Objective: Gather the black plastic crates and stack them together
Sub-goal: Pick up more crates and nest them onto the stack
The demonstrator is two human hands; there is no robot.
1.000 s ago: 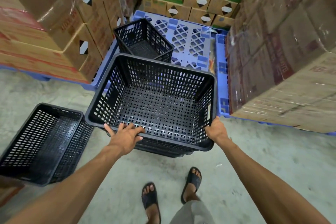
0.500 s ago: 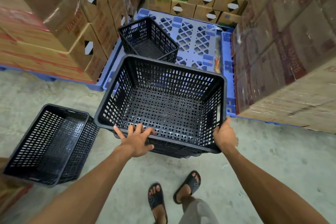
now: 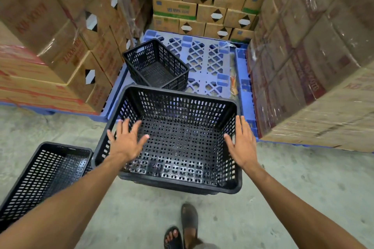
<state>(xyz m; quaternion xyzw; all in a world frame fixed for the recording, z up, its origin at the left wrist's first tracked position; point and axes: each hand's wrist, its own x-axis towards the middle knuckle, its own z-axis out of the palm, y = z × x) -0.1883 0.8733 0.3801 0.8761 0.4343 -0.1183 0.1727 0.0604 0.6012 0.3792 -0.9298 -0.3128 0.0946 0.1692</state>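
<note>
A large black perforated crate [image 3: 182, 107] sits in front of me on the concrete floor, nested on other crates whose edges show under its near rim. My left hand [image 3: 126, 141] hovers open over its left side, fingers spread. My right hand [image 3: 241, 143] hovers open over its right wall, holding nothing. A second black crate [image 3: 44, 170] lies on the floor at the lower left, next to the big one. A smaller black crate [image 3: 155, 64] stands tilted on the blue pallet [image 3: 208, 60] behind.
Stacks of cardboard boxes [image 3: 50, 46] rise on the left. Wrapped boxes [image 3: 315, 62] tower on the right, and more boxes [image 3: 204, 6] stand at the back. Blue pallet edges [image 3: 245, 97] border the floor. My sandalled feet [image 3: 182, 228] are on the concrete below the crate.
Both hands have let go of the large crate's near rim and now float open above it. The crate sits lower and closer to my feet.
</note>
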